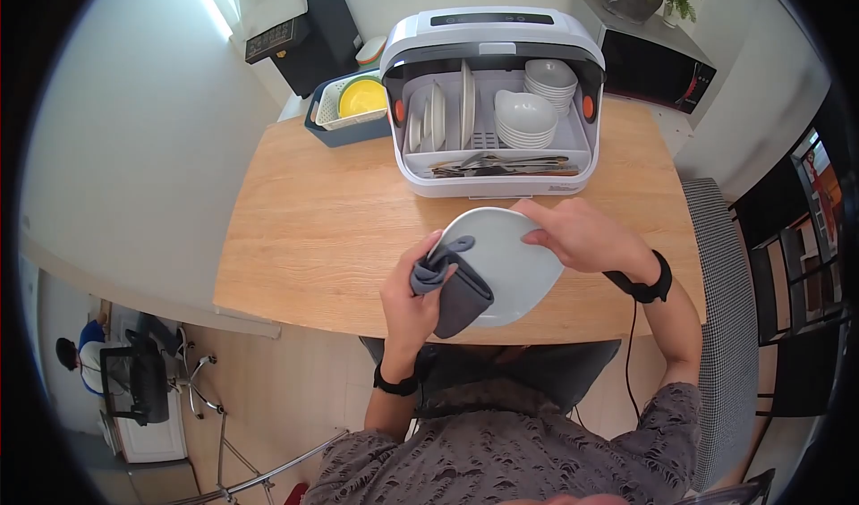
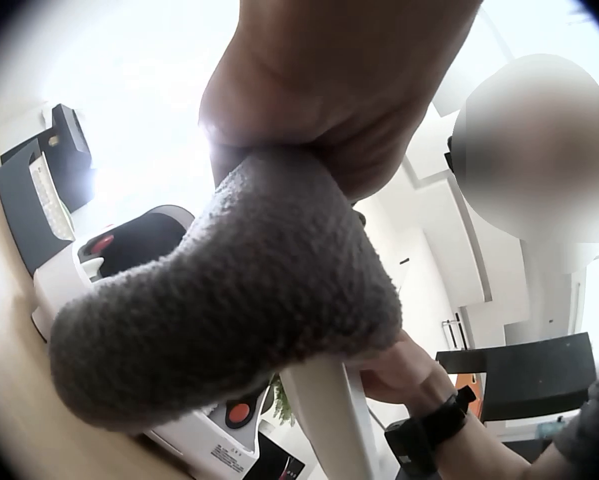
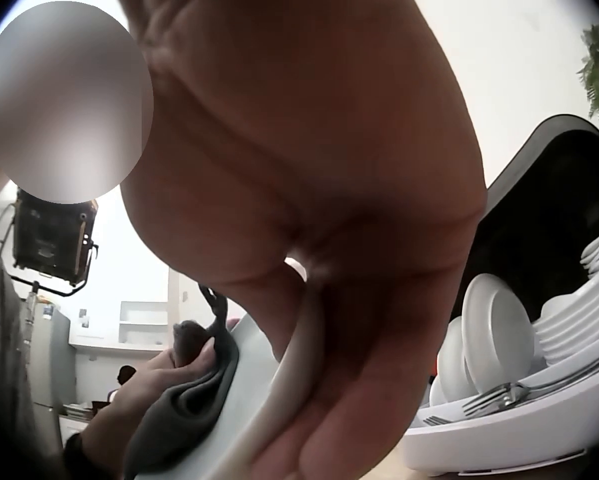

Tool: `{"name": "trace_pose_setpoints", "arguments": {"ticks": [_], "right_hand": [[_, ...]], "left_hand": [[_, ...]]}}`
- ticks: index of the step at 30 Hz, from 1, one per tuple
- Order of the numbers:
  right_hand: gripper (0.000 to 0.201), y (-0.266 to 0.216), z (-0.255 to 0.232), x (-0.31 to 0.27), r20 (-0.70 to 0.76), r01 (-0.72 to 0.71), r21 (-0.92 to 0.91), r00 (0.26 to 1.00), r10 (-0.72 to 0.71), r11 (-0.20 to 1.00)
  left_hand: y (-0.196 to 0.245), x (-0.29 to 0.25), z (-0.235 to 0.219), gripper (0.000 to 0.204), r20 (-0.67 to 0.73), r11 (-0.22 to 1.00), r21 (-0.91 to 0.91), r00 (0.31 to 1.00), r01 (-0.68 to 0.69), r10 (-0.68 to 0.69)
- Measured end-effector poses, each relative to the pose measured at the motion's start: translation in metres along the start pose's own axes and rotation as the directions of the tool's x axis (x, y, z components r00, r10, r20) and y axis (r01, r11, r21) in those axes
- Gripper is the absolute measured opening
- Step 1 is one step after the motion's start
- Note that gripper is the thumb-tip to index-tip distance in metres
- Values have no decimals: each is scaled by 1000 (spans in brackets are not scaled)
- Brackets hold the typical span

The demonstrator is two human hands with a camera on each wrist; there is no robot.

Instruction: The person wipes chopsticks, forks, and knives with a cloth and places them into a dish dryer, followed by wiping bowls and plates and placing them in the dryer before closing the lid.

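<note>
A white plate (image 1: 514, 277) is held tilted above the front of the table. My right hand (image 1: 582, 235) pinches its far right rim, thumb on the upper face; the right wrist view shows fingers (image 3: 364, 420) along the other side. With my left hand (image 1: 407, 304) I grip a bunched dark grey cloth (image 1: 465, 301) at the plate's left edge. Part of the cloth hangs over the plate's face, and a loop of it sticks up near the rim. In the left wrist view the fuzzy cloth (image 2: 229, 300) hides most of the left fingers.
Behind the plate stands an open white dish cabinet (image 1: 490, 186) with plates (image 1: 467, 107), stacked bowls (image 1: 526, 120) and cutlery (image 1: 506, 167). A blue bin (image 1: 344, 134) with a yellow bowl (image 1: 362, 98) is at back left, a microwave (image 1: 649, 62) at back right. A person (image 1: 89, 357) sits far left.
</note>
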State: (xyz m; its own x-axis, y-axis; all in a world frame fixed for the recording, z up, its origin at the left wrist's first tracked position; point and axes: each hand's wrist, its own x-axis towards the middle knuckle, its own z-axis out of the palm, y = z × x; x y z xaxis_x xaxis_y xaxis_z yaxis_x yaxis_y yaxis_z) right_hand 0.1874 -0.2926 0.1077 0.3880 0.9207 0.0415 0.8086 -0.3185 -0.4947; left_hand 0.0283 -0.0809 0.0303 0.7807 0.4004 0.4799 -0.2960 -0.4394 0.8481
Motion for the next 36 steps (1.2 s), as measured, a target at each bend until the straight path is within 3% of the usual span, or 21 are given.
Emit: {"name": "trace_pose_setpoints", "arguments": {"ticks": [3,5,8,9,11,12,13,15,16,19,20,23,26,29,32,36], "right_hand": [[30,-4,-6,2,30,74,-140,997,-71,987],[34,-12,-2,0,23,119,-242,993,-117,963],[41,9,21,2,-370,101,112,927,-53,989],[45,7,22,-1,-316,20,259,947,65,966],[54,0,27,-11,-161,-151,511,950,267,846],[65,-3,31,-15,-23,-187,665,963,270,723],[64,-9,40,-16,-35,-143,706,971,236,694],[61,-18,66,-11,-65,-57,781,983,173,622],[54,-17,80,-10,5,-112,798,984,179,592],[43,-22,95,-2,-117,-36,884,948,295,467],[35,-23,95,1,-201,-5,863,914,352,506],[33,-28,66,3,-328,-96,716,828,455,692],[29,-33,34,2,-416,-161,604,772,481,780],[25,-34,17,7,-491,-297,475,692,530,828],[22,-18,19,18,-669,-380,174,632,393,908],[21,-19,18,38,-737,-442,33,595,320,896]], "left_hand": [[12,4,6,45,151,998,71,989,1,-12],[5,4,10,40,84,999,-38,996,30,-27],[-11,0,12,35,-125,966,-188,971,180,-205],[-16,-1,12,35,-202,938,-255,935,237,-291],[-35,1,10,41,-277,851,-474,879,227,-389],[-39,2,10,42,-299,792,-569,841,221,-450],[-41,2,10,44,-310,724,-657,800,210,-513],[-41,1,13,46,-247,645,-728,789,232,-562],[-39,-1,19,45,-233,623,-743,779,243,-582],[-38,-7,29,45,-168,578,-771,789,268,-590],[-41,-9,30,45,-143,566,-777,799,275,-584],[-58,-11,21,46,-74,586,-738,822,335,-564],[-52,-7,11,45,-104,574,-760,816,304,-569],[-66,-16,1,45,-83,575,-733,791,363,-606],[-81,-26,-3,46,-51,576,-715,792,396,-608],[-83,-31,-6,47,-47,590,-702,801,399,-597]]}}
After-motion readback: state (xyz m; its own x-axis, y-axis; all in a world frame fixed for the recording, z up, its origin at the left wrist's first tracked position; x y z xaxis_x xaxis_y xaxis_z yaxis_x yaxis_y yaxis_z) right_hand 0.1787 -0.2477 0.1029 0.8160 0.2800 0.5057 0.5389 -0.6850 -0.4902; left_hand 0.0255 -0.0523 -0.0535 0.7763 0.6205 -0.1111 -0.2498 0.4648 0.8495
